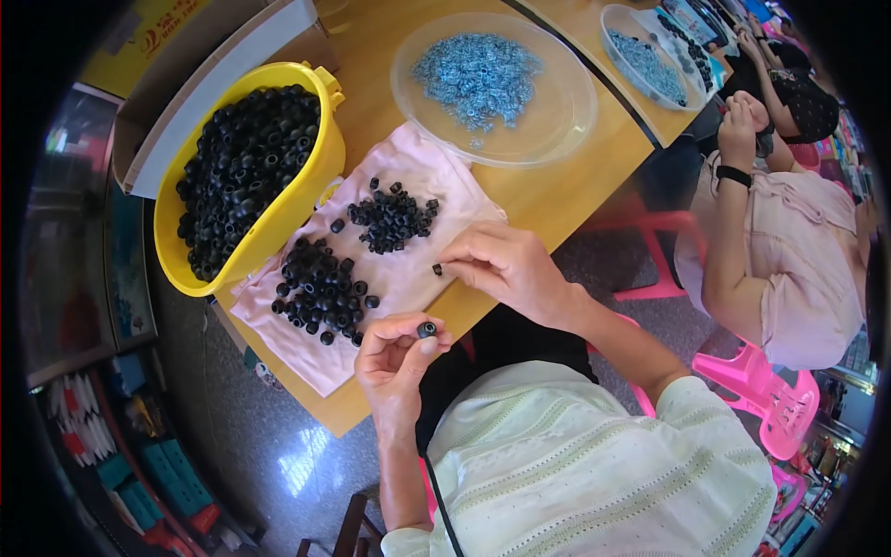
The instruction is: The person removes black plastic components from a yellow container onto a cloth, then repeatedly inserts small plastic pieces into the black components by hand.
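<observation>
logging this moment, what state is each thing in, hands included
left hand: pinching a black ring
right hand: pinching a small black piece over the pink cloth
yellow tub: tilted, full of black rings
clear plate: flat, blue pieces heaped in it
two black ring piles: loose on the cloth

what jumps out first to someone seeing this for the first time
The yellow tub heaped with black rubber rings at the table's left, and the clear round tray of blue rings at the far side. Nearer, the left hand pinches one black ring; the right hand picks another off the pink cloth.
</observation>
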